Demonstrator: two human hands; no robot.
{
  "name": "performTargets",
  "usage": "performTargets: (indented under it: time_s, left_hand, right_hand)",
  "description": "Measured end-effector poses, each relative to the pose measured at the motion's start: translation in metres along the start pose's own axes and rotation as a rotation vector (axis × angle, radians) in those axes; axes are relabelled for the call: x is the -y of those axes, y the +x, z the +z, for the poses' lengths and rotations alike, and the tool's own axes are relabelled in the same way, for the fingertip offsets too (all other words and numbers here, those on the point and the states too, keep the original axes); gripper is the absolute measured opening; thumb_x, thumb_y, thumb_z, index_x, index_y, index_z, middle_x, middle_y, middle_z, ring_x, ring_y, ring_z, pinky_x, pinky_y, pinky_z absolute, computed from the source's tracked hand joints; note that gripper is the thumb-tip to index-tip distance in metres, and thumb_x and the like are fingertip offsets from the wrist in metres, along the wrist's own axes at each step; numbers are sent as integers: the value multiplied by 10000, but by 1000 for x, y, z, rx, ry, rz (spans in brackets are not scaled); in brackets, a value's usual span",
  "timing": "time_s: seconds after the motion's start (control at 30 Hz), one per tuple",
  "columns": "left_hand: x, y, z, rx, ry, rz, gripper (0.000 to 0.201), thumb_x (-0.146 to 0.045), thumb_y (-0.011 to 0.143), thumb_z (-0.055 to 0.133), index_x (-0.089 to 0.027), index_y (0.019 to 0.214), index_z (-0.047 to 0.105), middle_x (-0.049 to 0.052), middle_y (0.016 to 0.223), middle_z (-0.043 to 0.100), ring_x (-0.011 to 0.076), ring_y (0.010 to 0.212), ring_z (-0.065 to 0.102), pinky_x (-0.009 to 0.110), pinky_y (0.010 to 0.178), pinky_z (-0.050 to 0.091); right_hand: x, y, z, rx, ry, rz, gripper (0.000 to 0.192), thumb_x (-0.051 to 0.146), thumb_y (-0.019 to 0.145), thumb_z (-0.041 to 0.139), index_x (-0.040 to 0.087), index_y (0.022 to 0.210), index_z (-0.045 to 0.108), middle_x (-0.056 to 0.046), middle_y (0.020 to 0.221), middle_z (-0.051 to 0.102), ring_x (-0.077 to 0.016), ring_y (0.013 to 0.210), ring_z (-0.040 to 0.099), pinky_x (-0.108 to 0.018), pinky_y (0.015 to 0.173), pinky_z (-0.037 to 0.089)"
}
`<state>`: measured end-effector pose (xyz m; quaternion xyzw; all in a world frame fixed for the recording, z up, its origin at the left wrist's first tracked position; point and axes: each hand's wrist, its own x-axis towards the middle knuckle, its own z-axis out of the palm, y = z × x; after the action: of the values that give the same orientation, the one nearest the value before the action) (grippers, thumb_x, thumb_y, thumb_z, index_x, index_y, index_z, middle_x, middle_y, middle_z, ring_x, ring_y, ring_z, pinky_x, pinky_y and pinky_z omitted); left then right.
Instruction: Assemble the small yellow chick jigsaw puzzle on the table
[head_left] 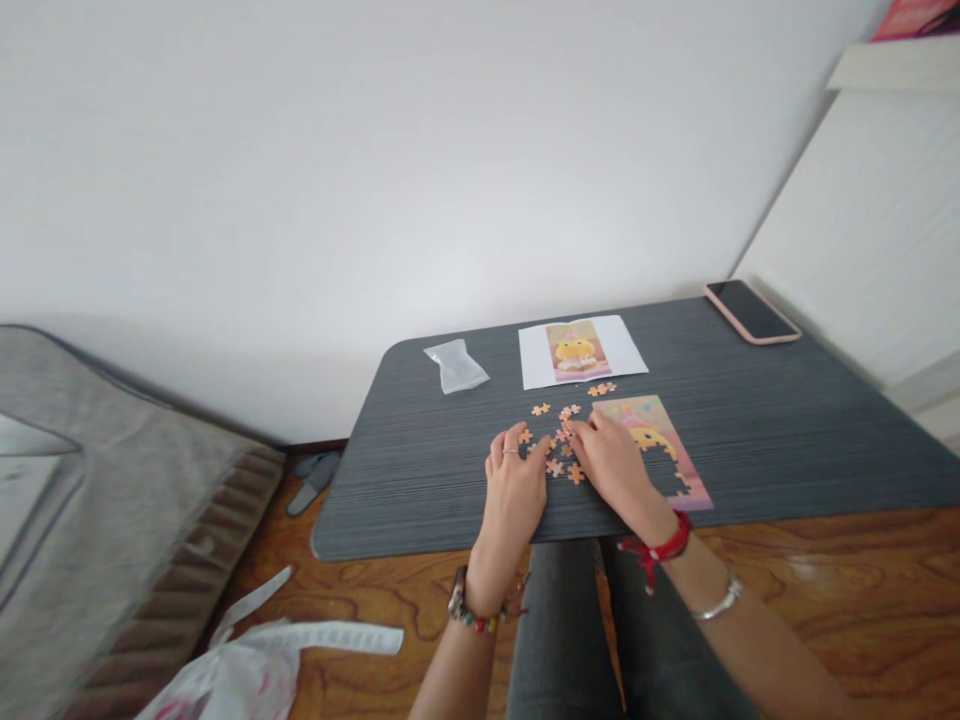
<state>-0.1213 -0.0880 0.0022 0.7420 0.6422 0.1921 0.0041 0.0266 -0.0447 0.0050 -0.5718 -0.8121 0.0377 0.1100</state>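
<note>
Loose jigsaw puzzle pieces (555,467) in orange, pink and yellow lie in a small heap on the dark table. My left hand (517,485) rests at the left of the heap, thumb and index finger apart with pieces between them. From the right, my right hand (613,462) reaches into the heap, its fingers drawn together on a puzzle piece that they mostly hide. Under and beside that hand lies the partly assembled puzzle (694,475), its border joined and a gap in the lower middle. Behind stands out a creased reference sheet (536,355) with a yellow character printed on it.
A clear plastic bag (456,366) lies at the table's back left. At the back right is a phone (754,312) in a pink case. The wall rises directly behind the table (420,480). Slippers (313,480) and a white plastic bag (240,675) are on the floor, left.
</note>
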Motion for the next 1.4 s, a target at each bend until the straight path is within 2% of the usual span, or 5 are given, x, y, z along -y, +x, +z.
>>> performTargets:
  time_s: [0.23, 0.43, 0.8, 1.1, 1.4]
  left_hand:
    - [9, -5, -1, -47, 0, -28, 301, -166, 867, 439, -245, 1083, 633, 133, 1248, 431, 311, 1129, 386, 491, 844, 465]
    - [10, -23, 3, -93, -30, -48, 338, -131, 843, 449, -260, 1099, 628, 115, 1215, 452, 278, 1093, 415, 479, 844, 472]
    - [12, -28, 5, -87, -32, -57, 354, -131, 839, 449, -273, 1106, 633, 119, 1209, 464, 280, 1099, 419, 481, 854, 467]
    - [12, -34, 0, -93, -39, -69, 348, -127, 848, 445, -258, 1113, 627, 118, 1207, 449, 274, 1090, 412, 486, 872, 460]
    - [-7, -38, 0, -51, -90, 46, 338, -104, 849, 455, -257, 1097, 626, 104, 1246, 427, 262, 1123, 404, 476, 919, 442]
  right_hand:
    - [-16, 0, 3, -12, -3, 36, 237, 218, 903, 412, 140, 856, 630, -115, 920, 590, -203, 848, 555, -303, 746, 393]
    - [-16, 14, -6, 58, -29, 6, 346, 128, 899, 373, 187, 1178, 568, -108, 940, 591, -201, 851, 573, -290, 730, 390]
    - [-13, 8, -8, 48, -57, -30, 397, 109, 878, 384, 188, 1236, 535, -119, 961, 573, -209, 843, 557, -298, 721, 385]
    - [-9, -26, -9, 37, 109, -161, 335, 123, 889, 392, 202, 1105, 636, -91, 921, 564, -188, 852, 540, -290, 752, 392]
    - [-9, -47, 1, -20, 196, -225, 276, 159, 884, 432, 200, 1046, 652, -80, 872, 566, -189, 806, 553, -312, 719, 432]
